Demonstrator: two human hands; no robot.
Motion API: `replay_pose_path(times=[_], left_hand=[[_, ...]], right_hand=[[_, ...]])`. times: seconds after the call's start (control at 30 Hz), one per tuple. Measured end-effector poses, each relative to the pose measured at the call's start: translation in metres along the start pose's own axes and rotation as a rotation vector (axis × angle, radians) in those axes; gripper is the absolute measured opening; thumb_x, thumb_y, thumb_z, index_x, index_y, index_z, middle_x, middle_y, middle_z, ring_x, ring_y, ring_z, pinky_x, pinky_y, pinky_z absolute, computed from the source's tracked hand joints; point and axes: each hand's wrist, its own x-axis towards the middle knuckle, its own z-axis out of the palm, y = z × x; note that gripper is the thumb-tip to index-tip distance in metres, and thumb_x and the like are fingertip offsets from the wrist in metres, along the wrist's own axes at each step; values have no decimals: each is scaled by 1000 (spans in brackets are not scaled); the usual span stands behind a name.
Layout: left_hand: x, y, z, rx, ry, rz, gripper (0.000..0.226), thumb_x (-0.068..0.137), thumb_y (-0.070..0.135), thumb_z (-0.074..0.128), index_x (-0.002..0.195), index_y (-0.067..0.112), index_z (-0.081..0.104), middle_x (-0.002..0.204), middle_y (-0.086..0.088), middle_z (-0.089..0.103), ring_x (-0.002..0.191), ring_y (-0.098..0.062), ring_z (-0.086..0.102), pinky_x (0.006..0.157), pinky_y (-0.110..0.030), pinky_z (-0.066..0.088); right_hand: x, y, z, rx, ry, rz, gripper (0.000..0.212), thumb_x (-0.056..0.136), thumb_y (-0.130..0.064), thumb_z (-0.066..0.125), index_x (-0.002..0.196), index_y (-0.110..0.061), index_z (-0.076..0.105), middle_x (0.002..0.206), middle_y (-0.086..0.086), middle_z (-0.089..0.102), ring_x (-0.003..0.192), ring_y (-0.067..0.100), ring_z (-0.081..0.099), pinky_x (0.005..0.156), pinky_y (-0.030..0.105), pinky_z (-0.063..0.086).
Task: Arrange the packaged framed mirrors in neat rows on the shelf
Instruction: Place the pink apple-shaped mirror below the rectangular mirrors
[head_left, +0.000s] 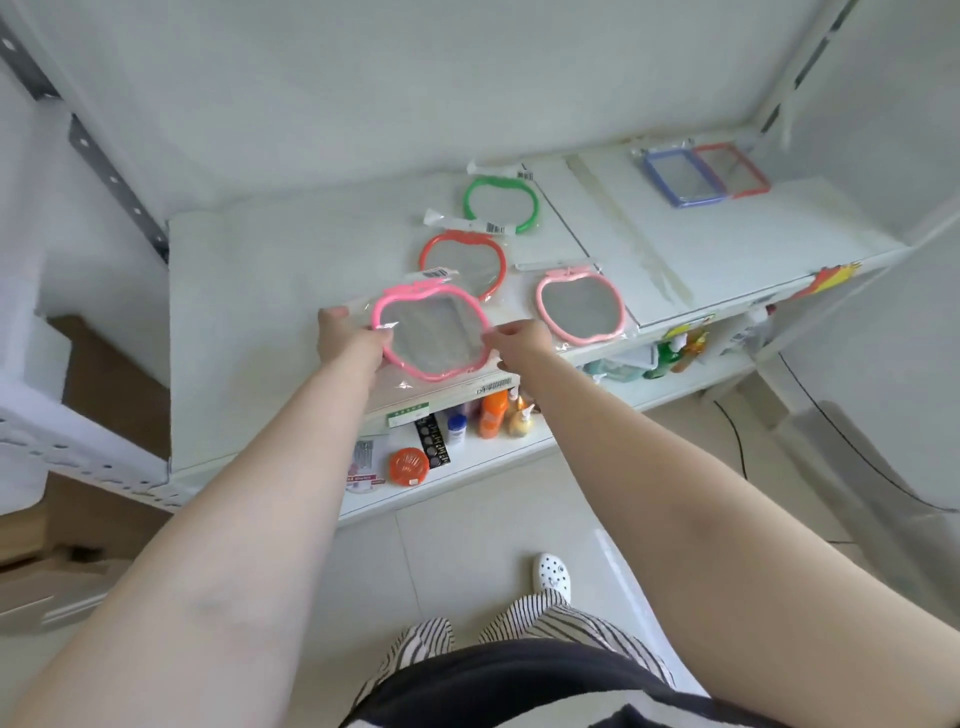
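A pink apple-shaped mirror (431, 332) in a clear wrapper sits at the front edge of the white shelf (249, 312). My left hand (348, 338) grips its left side and my right hand (519, 338) pinches its right side. Behind it lie a red apple mirror (462, 260) and a green apple mirror (501, 202), forming a column. A light pink apple mirror (579, 306) lies to the right. Far back right, a blue rectangular mirror (680, 176) and a red rectangular mirror (732, 169) lie side by side.
A lower shelf (467, 467) holds an orange bottle (493, 413), small bottles, a round orange item (409, 466) and green bottles (670, 356). A cardboard box (109, 384) stands at left. My foot in a white shoe (551, 574) rests on the tiled floor.
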Motion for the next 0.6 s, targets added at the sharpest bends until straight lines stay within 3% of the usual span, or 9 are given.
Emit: replay_pose_path(times=[0.07,0.2,0.27,0.4,0.6], left_hand=[[-10,4,8,-50,-50,4,64,80,-9,66,135,6,37,108,-13,59,87,-26,62,72,-38,57],[-28,8,38,-123,-168,-38,52,81,-8,67,129,-4,46,109,-19,64,77,-24,64,72,-37,59],[-37,9,58,-118,-251,-45,41,83,-7,66,122,-4,55,98,-14,66,67,-17,62,65,-30,59],[-56,8,108,-75,-368,-51,34,86,-7,62,119,0,59,86,-7,64,67,-16,61,57,-26,55],[-99,-2,214,72,-500,-67,43,82,-12,62,118,11,62,109,-12,66,76,-19,65,63,-28,58]], right_hand=[[-4,6,-14,97,34,35,26,83,-15,69,109,-8,67,69,1,56,61,17,54,80,37,58],[-12,18,-51,248,68,92,30,82,-4,69,111,-4,62,69,9,61,51,18,58,50,22,56],[-13,25,-73,297,97,108,31,82,-2,69,113,-1,61,70,10,62,49,15,60,49,21,57],[-14,41,-127,390,178,120,31,83,0,69,113,0,61,71,9,63,57,16,62,58,26,59],[-12,86,-226,471,331,147,33,82,3,69,114,1,60,78,10,62,59,18,63,49,22,58]])
